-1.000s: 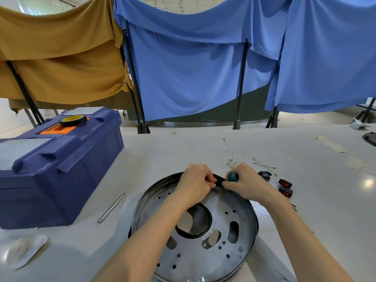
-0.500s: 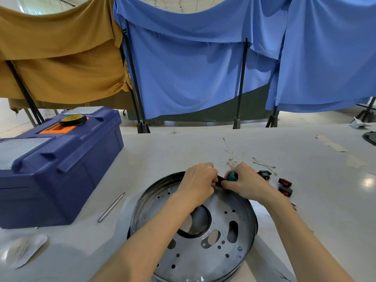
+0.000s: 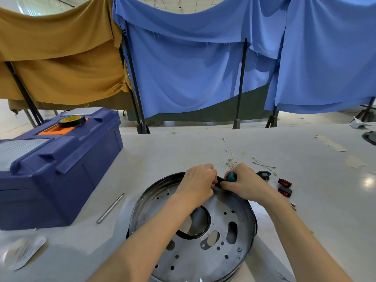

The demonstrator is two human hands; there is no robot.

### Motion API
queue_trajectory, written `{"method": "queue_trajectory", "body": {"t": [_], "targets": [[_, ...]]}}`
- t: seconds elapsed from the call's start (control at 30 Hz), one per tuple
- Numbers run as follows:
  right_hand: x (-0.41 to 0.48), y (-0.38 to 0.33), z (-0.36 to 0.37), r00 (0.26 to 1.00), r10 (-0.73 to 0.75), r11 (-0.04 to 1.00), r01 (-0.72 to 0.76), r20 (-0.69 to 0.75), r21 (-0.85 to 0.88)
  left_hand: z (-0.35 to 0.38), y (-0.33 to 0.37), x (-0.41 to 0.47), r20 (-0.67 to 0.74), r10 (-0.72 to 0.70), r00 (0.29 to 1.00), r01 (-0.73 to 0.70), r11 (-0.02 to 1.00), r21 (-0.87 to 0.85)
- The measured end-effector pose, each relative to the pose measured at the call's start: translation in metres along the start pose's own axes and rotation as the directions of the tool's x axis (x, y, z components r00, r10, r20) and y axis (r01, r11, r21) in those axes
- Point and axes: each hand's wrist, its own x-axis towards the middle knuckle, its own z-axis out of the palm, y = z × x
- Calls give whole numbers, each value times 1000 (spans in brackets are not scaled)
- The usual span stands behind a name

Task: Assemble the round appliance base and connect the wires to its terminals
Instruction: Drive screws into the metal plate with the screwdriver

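Over the perforated metal base [image 3: 189, 261], right hand [image 3: 246, 186] grips a teal handle [image 3: 232, 177].

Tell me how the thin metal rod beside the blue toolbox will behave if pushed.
Probably stiff: the metal rod is straight and shiny. Slim and flat on the smooth table, it would likely roll or slide sideways.

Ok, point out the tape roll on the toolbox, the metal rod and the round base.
tape roll [image 3: 71, 124]: head view, front of its black outer wall.
metal rod [image 3: 110, 208]: head view, middle of its shaft.
round base [image 3: 203, 263]: head view, bare plate near its front.
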Motion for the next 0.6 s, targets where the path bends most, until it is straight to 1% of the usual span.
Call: {"method": "queue_trajectory", "body": {"t": [0.13, 0.3, 0.37, 0.43, 0.53, 0.6], "targets": [[0, 0, 0, 1000, 2, 1000, -2, 1, 2, 0, 0, -2, 10, 16, 1000, -16, 999, 35], [-1, 1, 1, 1000, 2, 1000, -2, -11, -5, 0, 6, 3, 31, -16, 999, 14, 997, 77], [-1, 0, 0, 1000, -3, 1000, 3, -4, -4, 0, 10, 4, 61, 4, 998, -12, 992, 124], [-1, 0, 0, 1000, -3, 1000, 3, -1, -3, 2, 12, 3, 62, 18, 998, -27, 989, 145], [-1, 0, 0, 1000, 1, 1000, -1, -9, 1, 3, 5, -1, 23, 3, 1000, -5, 997, 83], [-1, 0, 0, 1000, 6, 1000, -5, -14, 4, 3, -5, -5, -1, -27, 1000, 27, 999, -43]]}}
